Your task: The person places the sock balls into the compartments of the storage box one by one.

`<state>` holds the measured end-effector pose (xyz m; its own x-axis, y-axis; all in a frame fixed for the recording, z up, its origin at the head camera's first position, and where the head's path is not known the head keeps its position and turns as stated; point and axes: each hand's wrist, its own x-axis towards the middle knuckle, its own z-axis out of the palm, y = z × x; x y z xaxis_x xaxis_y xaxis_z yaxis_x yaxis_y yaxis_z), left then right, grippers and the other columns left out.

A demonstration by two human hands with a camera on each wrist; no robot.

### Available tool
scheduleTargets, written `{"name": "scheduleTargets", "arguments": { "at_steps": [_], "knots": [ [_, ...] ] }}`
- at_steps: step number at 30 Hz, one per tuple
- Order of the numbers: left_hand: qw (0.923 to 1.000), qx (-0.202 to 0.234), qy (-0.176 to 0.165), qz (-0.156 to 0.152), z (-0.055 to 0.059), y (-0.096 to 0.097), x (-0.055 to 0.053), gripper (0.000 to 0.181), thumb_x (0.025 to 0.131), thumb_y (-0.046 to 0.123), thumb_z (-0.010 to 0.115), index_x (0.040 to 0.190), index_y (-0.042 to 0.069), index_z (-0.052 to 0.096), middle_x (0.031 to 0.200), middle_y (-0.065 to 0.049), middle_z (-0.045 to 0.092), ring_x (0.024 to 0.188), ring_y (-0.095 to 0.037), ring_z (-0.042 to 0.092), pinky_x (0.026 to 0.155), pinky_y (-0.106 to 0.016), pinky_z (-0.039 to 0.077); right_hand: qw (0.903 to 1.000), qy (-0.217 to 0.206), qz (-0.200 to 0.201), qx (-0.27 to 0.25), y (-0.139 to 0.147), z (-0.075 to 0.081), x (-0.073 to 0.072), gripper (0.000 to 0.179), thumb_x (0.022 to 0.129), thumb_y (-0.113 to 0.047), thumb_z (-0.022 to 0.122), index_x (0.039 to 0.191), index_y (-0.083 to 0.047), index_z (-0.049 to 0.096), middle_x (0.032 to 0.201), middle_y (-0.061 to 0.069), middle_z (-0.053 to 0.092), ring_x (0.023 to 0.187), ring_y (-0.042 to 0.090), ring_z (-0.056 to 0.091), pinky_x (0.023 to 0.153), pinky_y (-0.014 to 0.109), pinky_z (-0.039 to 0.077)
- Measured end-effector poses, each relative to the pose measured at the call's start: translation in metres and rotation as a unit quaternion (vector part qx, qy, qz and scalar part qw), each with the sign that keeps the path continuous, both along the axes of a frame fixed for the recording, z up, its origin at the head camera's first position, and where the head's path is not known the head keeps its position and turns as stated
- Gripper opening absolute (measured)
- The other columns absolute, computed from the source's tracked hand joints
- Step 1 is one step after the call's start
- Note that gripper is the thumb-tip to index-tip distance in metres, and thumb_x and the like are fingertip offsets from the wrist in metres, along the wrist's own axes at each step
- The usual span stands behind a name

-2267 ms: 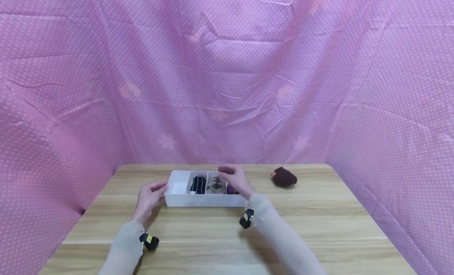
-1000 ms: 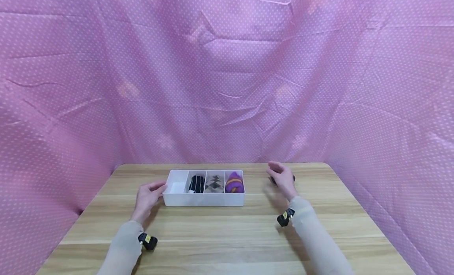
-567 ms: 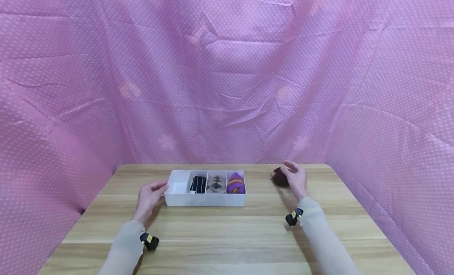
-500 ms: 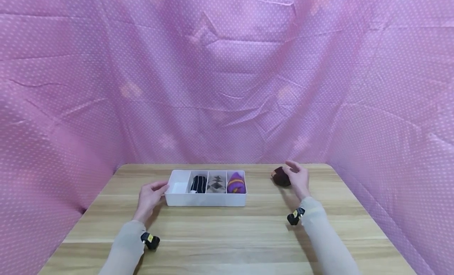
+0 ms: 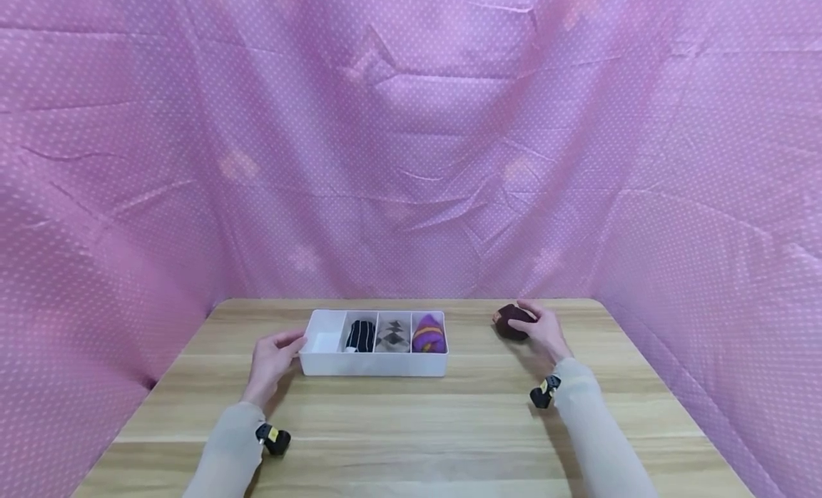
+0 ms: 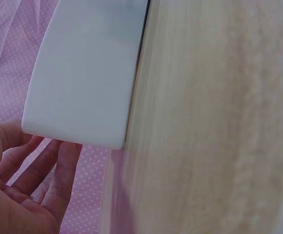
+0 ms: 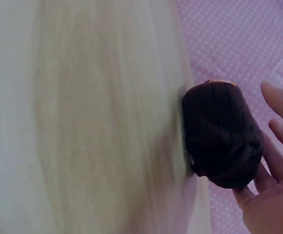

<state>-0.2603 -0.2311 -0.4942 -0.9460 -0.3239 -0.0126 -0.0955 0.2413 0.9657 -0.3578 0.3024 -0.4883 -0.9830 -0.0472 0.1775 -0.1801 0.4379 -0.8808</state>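
A white divided box (image 5: 372,364) stands on the table, its leftmost compartment bare. The others hold a black striped rolled sock (image 5: 361,335), a grey diamond-patterned one (image 5: 393,336) and a purple one with orange stripes (image 5: 428,334). My left hand (image 5: 270,362) touches the box's left end with its fingertips, fingers loosely bent in the left wrist view. A dark brown rolled sock (image 5: 511,321) lies at the back right of the table. My right hand (image 5: 546,332) is around its right side; in the right wrist view the fingers reach behind the sock (image 7: 221,136) and the thumb stays apart.
The wooden table (image 5: 398,434) has rounded back corners. A pink dotted curtain (image 5: 411,163) hangs behind it and along both sides. A small black camera sits on each wrist, over pale sleeves.
My right hand has moved from over the box's right compartment to the brown sock, then slightly further right around it. The left hand has stayed at the box's end.
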Motion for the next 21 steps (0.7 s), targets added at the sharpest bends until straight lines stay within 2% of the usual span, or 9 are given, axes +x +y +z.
{"name": "scheduleTargets", "arguments": {
  "at_steps": [5, 9, 16, 21],
  "knots": [
    [1.0, 0.005, 0.005, 0.003, 0.001, -0.002, 0.0, 0.034, 0.095, 0.017, 0.065, 0.126, 0.003, 0.064, 0.131, -0.021, 0.061, 0.099, -0.016, 0.066, 0.084, -0.031, 0.06, 0.9997, 0.001, 0.013, 0.022, -0.001, -0.007, -0.006, 0.064, 0.086, -0.018, 0.075, 0.143, -0.004, 0.048, 0.146, 0.027, 0.046, 0.135, 0.041, 0.042, 0.117, 0.05, 0.031],
    [0.9999, 0.008, 0.006, 0.006, 0.0, -0.002, -0.001, 0.034, 0.094, 0.016, 0.066, 0.126, 0.003, 0.064, 0.131, -0.021, 0.061, 0.095, -0.014, 0.066, 0.085, -0.033, 0.06, 0.9994, -0.024, 0.015, 0.018, -0.002, -0.014, -0.009, 0.065, 0.085, -0.019, 0.076, 0.142, -0.005, 0.048, 0.147, 0.028, 0.044, 0.134, 0.042, 0.04, 0.116, 0.052, 0.031],
    [0.9998, 0.017, 0.009, 0.002, -0.001, 0.0, -0.002, 0.034, 0.095, 0.015, 0.065, 0.126, 0.001, 0.064, 0.129, -0.022, 0.062, 0.092, -0.011, 0.066, 0.083, -0.031, 0.06, 0.9967, -0.069, 0.004, -0.042, -0.003, -0.02, -0.009, 0.07, 0.082, -0.016, 0.078, 0.144, -0.009, 0.045, 0.15, 0.025, 0.04, 0.139, 0.042, 0.034, 0.12, 0.055, 0.024],
    [0.9997, 0.021, 0.008, 0.004, -0.002, 0.001, -0.002, 0.033, 0.094, 0.014, 0.065, 0.125, 0.0, 0.064, 0.128, -0.022, 0.063, 0.09, -0.011, 0.067, 0.082, -0.031, 0.061, 0.9959, -0.076, 0.005, -0.048, -0.004, -0.021, -0.009, 0.067, 0.084, -0.012, 0.075, 0.143, -0.008, 0.045, 0.148, 0.028, 0.041, 0.139, 0.043, 0.034, 0.119, 0.056, 0.025]
  ]
}}
